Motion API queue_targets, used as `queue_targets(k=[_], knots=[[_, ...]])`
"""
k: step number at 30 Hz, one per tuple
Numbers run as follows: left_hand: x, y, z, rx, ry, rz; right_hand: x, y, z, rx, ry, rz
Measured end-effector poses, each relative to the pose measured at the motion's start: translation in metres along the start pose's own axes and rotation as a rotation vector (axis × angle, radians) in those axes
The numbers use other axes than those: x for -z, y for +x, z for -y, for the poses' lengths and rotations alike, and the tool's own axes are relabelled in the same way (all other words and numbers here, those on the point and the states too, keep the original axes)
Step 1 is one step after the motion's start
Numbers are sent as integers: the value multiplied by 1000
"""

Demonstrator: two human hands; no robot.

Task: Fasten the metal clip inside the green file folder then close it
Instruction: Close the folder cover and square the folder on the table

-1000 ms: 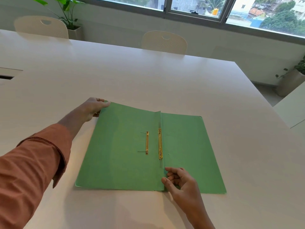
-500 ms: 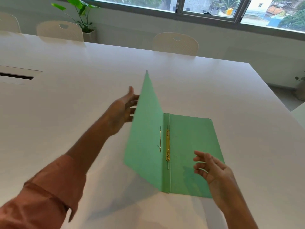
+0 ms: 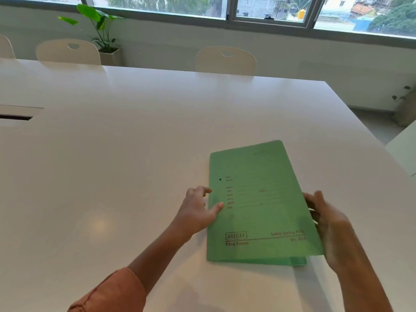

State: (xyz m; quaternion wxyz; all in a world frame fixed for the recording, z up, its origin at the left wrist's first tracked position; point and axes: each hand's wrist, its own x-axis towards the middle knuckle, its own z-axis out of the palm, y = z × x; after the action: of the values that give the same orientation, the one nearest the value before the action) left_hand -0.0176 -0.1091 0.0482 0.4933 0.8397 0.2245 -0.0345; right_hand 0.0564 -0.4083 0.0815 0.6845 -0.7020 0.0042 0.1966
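The broad, glossy white surface (image 3: 135, 154) fills most of the view, running back to a pale wall under a long window (image 3: 270, 10). Three cream plastic chairs with cut-out handles stand along its far edge, one at the far left (image 3: 5, 47), one beside it (image 3: 67, 52) and one near the middle (image 3: 225, 61); a leafy green plant in a pale square pot (image 3: 99, 30) stands behind them.

The thin green card file folder (image 3: 258, 206) lies on the near right part of the surface with its cover down, printed front facing up; a boxed word "DELUXE" shows near its lower left corner. At the near right corner the cover sits slightly off the sheet below.

The left hand (image 3: 198, 210) rests at the folder's left edge, its grip loose: thumb lying on the cover, fingers spread and curled just past the edge. The right hand (image 3: 328, 228) is at the folder's right edge, blurred, fingers curved against it; whether its grip pinches the card I cannot tell.
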Motion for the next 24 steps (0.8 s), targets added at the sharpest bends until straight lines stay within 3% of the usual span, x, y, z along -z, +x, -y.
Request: queue_targets(k=[7, 11, 14, 17, 21, 24], knots=[[-14, 3, 0, 147, -158, -34, 0, 9, -49, 26, -733, -215], [-18, 7, -5, 217, -298, -39, -9, 7, -65, 132, -952, -246], [-23, 5, -4, 199, -444, -7, -17, 3, -69, 165, -1002, -294], [-28, -1, -3, 170, -443, -39, -20, 0, -71, 164, -971, -323], [-35, -7, 3, 112, -419, -70, -19, -3, -75, 161, -851, -351], [-38, -11, 2, 56, -556, -16, -23, -5, -77, 172, -699, -360]])
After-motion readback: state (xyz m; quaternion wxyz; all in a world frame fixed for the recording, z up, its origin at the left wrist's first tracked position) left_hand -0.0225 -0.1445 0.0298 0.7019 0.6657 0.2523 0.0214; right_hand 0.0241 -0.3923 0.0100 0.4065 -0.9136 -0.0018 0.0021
